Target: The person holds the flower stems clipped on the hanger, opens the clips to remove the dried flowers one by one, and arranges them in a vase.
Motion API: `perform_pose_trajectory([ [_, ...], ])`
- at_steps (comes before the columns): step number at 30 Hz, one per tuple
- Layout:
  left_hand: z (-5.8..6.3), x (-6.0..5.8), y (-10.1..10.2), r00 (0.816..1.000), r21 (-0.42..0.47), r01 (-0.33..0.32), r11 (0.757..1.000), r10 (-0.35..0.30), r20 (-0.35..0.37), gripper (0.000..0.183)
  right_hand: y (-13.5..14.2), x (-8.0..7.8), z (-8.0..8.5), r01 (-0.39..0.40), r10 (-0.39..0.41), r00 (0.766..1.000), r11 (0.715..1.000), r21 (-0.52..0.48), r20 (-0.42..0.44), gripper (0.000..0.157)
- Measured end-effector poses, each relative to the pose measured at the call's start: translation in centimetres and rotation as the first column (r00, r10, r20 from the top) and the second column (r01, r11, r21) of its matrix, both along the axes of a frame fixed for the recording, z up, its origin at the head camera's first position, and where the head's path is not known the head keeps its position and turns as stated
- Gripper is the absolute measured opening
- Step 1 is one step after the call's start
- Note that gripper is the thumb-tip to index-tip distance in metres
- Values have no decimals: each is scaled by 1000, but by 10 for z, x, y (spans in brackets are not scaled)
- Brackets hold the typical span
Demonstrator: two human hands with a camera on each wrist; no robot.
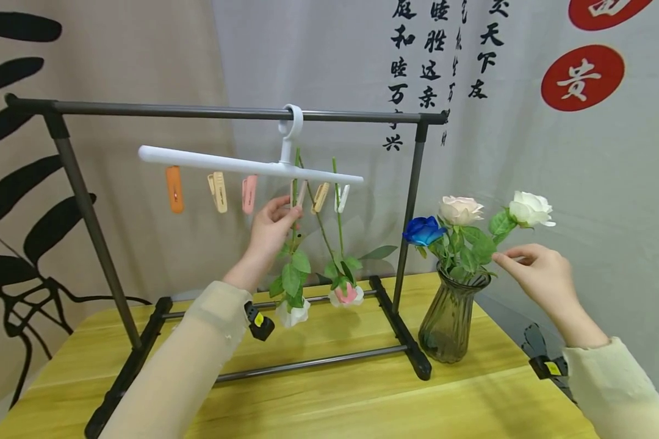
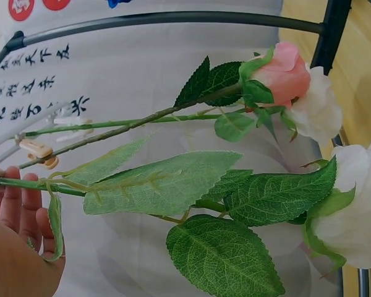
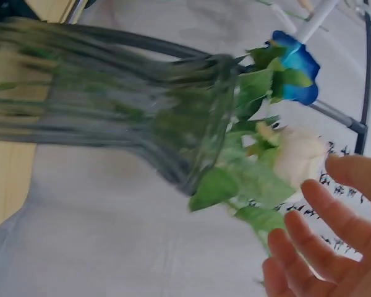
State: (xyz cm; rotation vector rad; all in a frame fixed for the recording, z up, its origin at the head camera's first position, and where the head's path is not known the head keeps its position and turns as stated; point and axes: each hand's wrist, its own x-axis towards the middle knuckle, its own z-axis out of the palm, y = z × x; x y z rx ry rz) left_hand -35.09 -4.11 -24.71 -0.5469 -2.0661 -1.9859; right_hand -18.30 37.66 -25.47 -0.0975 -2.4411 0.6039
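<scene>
Roses are what both our hands are busy with, some hanging from clips and some standing in a vase. Going from the left, a dark metal rack [image 1: 77, 177] stands on the yellow wooden table [image 1: 329, 402], and a white hanger bar [image 1: 241, 164] hooks over its top rail. Along the bar hang an orange clip [image 1: 174, 189], a beige clip [image 1: 218, 191] and a pink clip [image 1: 249, 194], all free of flowers.

Next comes our left hand [image 1: 271, 228], raised to the fourth clip [image 1: 298, 192]. Its fingers curl round the green stem [image 2: 25, 184] of a white rose [image 1: 293, 312] that hangs head down just below that clip. Beside it a pink rose [image 1: 346, 294] also hangs upside down, its stem running up to the bar near the last clips; which clip holds it we cannot tell.

Past the rack's right post, a dark ribbed glass vase [image 1: 450, 323] stands on the table and holds a blue rose [image 1: 423, 230], a pale pink rose [image 1: 460, 210] and a white rose on a long stem [image 1: 530, 209].

Our right hand [image 1: 540, 274] is just below that last bloom, thumb and forefinger pinched together at its stem. In the right wrist view the other fingers [image 3: 321, 247] spread loosely near the leaves.
</scene>
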Motion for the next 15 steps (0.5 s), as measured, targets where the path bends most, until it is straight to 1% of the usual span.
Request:
perform_pose_trajectory([
  [4,1,0,-1,1000,-1,-3,1000,3,1,46,-13,1,4,-20,19,997,1000,-24,-70,37],
  [7,1,0,-2,1000,-15,-8,1000,8,-1,47,-28,-2,6,-58,53,991,998,-33,-125,32],
  [11,1,2,-4,1000,-35,-14,999,13,-7,48,-52,-7,11,-143,134,971,989,-34,-198,23],
  [15,2,5,-5,1000,-45,-18,999,17,-9,48,-79,-13,15,-249,235,941,968,-29,-245,14],
])
